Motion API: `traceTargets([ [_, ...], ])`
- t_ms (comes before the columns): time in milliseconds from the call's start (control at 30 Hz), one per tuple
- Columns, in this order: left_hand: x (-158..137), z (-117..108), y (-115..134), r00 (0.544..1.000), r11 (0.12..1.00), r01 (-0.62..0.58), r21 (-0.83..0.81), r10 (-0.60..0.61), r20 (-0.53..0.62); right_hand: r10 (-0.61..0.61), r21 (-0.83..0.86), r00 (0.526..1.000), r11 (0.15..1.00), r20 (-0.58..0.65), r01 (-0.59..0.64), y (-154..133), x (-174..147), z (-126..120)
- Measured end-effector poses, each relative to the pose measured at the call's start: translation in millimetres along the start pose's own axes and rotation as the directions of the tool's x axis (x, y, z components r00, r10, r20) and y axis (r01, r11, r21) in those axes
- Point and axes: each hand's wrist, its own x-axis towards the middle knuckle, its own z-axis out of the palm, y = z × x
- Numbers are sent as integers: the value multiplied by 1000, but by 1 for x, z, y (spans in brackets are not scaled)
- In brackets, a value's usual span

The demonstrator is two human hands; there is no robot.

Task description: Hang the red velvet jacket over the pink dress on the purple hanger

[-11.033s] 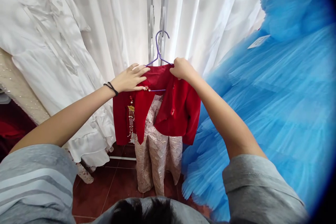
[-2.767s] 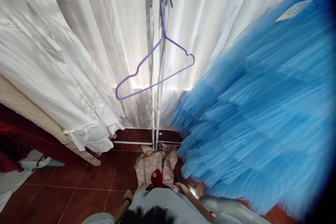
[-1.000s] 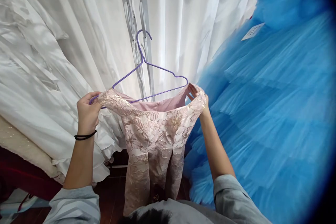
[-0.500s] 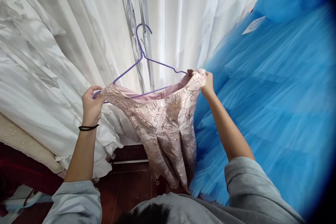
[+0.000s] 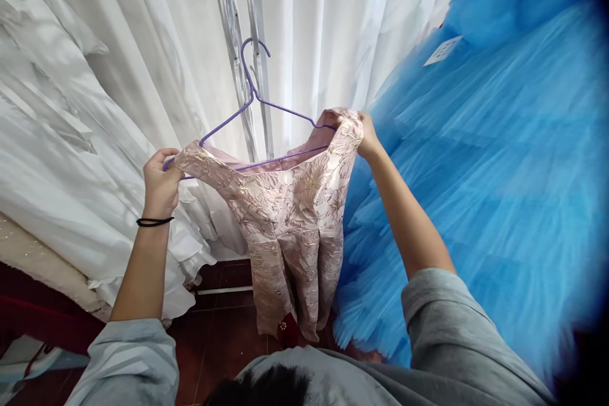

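Observation:
A pale pink brocade dress (image 5: 297, 203) with raised gold flowers hangs from a purple hanger (image 5: 280, 108) in front of me. My left hand (image 5: 162, 184) is closed on the dress's left shoulder and the hanger's left end, which pokes out between the fingers. On the other side, my right hand (image 5: 368, 136) grips the right shoulder of the dress from outside; its fingertips are hidden behind the cloth. The hanger's right arm runs into that shoulder opening. Its hook stands above, in front of a grey metal rack upright (image 5: 259, 76); whether they touch I cannot tell.
White draped garments (image 5: 57, 158) fill the left side, and a white curtain (image 5: 304, 19) hangs behind. A large blue tulle gown (image 5: 476, 171) with a white tag (image 5: 443, 51) takes up the right. Below are a white bar (image 5: 223, 290) and dark red floor tiles (image 5: 219, 342).
The right shoulder of the dress has moved up and left with my right hand, and its neckline gapes wider. The skirt has swung left. The whole view has shifted slightly.

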Motion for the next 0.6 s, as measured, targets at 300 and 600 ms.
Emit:
traceTargets([
  [300,13,-12,-3,961,958,250,-143,-227,158,106,-481,909,870,404,112,-46,0,-18],
  [600,38,1,-10,978,970,-207,127,203,46,110,-171,976,982,190,-77,-50,-50,7],
])
